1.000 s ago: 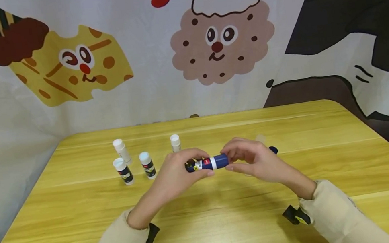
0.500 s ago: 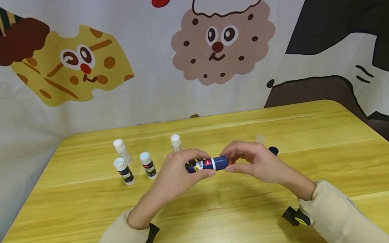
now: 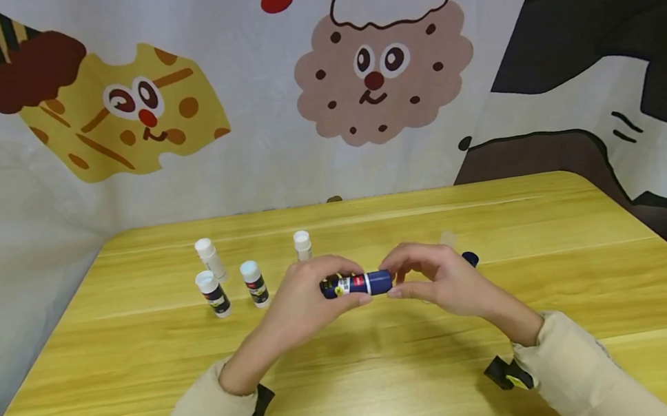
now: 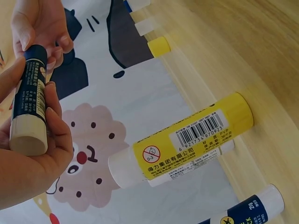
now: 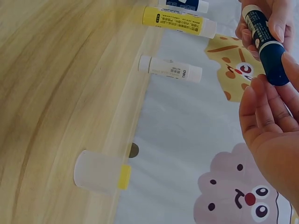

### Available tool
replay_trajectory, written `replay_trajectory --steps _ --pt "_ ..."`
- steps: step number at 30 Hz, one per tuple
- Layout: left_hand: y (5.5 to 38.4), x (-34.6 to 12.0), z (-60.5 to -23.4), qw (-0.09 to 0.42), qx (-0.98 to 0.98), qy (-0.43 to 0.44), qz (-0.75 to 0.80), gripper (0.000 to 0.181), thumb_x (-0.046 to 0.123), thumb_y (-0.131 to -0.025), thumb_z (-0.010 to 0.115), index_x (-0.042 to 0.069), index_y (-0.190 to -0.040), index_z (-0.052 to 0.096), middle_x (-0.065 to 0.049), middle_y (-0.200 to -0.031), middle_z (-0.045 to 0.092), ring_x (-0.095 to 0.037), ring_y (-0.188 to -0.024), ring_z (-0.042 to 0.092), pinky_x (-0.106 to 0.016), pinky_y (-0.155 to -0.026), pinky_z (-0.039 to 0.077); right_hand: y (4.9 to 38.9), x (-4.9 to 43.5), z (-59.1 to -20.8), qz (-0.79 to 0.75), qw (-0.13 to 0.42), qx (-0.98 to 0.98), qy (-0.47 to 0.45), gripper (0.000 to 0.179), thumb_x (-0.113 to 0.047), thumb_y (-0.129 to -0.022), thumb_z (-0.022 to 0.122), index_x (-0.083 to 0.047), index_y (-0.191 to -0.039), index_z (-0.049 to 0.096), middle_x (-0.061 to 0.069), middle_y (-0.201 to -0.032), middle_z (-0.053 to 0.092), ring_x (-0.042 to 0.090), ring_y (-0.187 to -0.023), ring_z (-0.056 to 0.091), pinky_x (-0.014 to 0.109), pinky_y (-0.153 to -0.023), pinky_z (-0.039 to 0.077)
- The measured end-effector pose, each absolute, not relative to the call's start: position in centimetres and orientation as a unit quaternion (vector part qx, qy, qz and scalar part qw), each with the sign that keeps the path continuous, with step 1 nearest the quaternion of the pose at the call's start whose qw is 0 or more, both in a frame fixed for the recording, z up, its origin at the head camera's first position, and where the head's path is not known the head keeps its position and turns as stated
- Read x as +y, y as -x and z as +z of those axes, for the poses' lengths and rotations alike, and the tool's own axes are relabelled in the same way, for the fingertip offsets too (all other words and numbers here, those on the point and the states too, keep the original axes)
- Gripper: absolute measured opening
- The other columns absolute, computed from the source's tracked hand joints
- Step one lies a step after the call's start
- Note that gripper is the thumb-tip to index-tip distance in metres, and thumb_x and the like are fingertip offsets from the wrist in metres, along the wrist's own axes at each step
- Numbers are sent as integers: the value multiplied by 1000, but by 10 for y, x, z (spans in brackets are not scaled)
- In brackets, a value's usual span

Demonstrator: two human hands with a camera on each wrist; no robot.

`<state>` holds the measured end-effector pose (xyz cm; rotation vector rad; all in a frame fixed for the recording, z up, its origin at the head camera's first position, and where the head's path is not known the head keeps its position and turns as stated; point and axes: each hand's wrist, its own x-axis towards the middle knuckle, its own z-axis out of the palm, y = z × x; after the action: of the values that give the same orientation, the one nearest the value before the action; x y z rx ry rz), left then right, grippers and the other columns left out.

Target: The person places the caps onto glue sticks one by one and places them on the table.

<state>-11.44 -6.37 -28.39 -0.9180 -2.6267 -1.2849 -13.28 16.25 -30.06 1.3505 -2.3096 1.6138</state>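
Note:
A glue stick [image 3: 355,284] with a navy label and a blue cap lies nearly level between both hands, above the table. My left hand [image 3: 313,297] grips its body, thumb in front and fingers behind. At the other end, my right hand [image 3: 431,271] pinches the blue cap [image 5: 273,63] between thumb and fingertips. In the left wrist view the stick's whitish base [image 4: 29,135] shows in the left palm. A white band [image 3: 368,283] runs between label and cap.
Left of the hands, dark-labelled glue sticks [image 3: 213,295] [image 3: 255,285] and a white one [image 3: 210,258] stand upright. Another white-capped stick [image 3: 302,243] stands behind the left hand. A yellow glue stick [image 4: 187,140] shows up close. Behind the right hand are a dark blue cap [image 3: 470,259] and a translucent cap [image 5: 100,170].
The glue stick has dipped slightly toward me in the head view, its cap end a little lower. Both hands keep their hold, and the other sticks stand where they were.

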Motion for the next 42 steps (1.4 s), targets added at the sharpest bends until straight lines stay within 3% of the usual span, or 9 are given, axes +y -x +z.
replay_trajectory --steps 7,30,42 --pt "113 -63 -286 44 -852 303 -424 27 18 -75 76 9 -99 67 -1 -96 66 -10 -81 59 -22 -67 48 131 163 -300 527 -13 -741 -416 27 10 -77 66 -3 -100 62 5 -95 62 19 -82 56 33 -73 49" --pt "116 -61 -286 56 -837 316 -443 27 20 -75 76 9 -99 68 0 -96 66 -9 -82 59 -24 -69 47 127 164 -293 554 -25 -732 -394 24 8 -79 65 -1 -101 62 7 -94 62 22 -82 56 33 -73 49" --pt "113 -63 -285 38 -826 298 -476 27 23 -80 72 11 -103 67 -1 -100 65 -9 -81 59 -23 -64 50 126 166 -292 545 0 -733 -407 25 7 -80 64 0 -104 60 8 -91 61 19 -79 55 30 -71 48"
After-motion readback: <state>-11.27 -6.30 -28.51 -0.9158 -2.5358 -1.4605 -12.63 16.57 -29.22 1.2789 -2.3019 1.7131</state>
